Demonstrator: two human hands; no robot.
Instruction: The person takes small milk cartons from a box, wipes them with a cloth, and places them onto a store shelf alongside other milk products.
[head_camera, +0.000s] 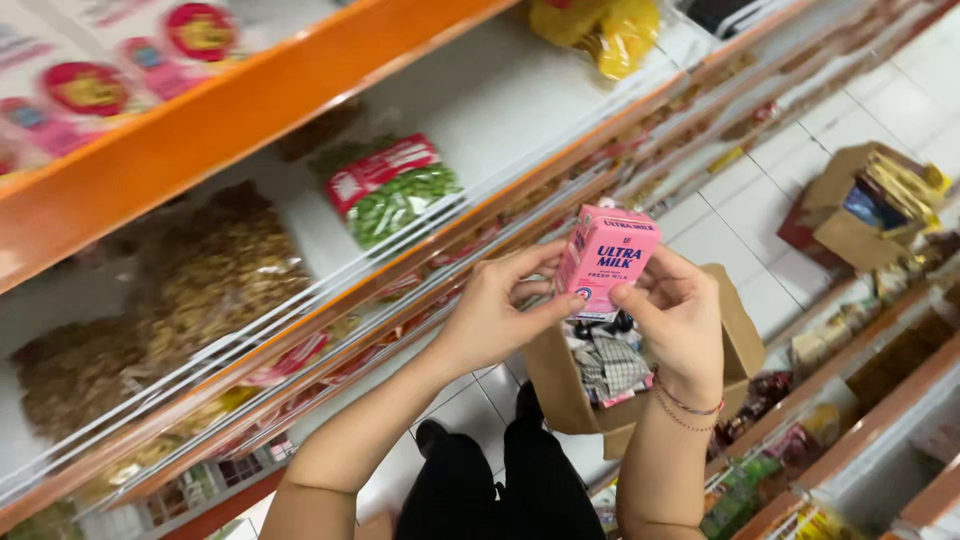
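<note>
While both hands, left hand (492, 315) and right hand (682, 318), grip the pink milk carton (606, 260), the person should probably keep it upright above the open cardboard box (738, 330).

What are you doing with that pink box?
A person stands in a shop aisle and holds a small pink carton up in both hands. The left hand grips it from one side and the right hand from the other, thumbs on the front. On the floor below the hands sits an open cardboard box with packets inside. To the left, an orange-edged shelf carries bags of snacks, among them a bag of green peas. Another box of goods sits further down the aisle.
</note>
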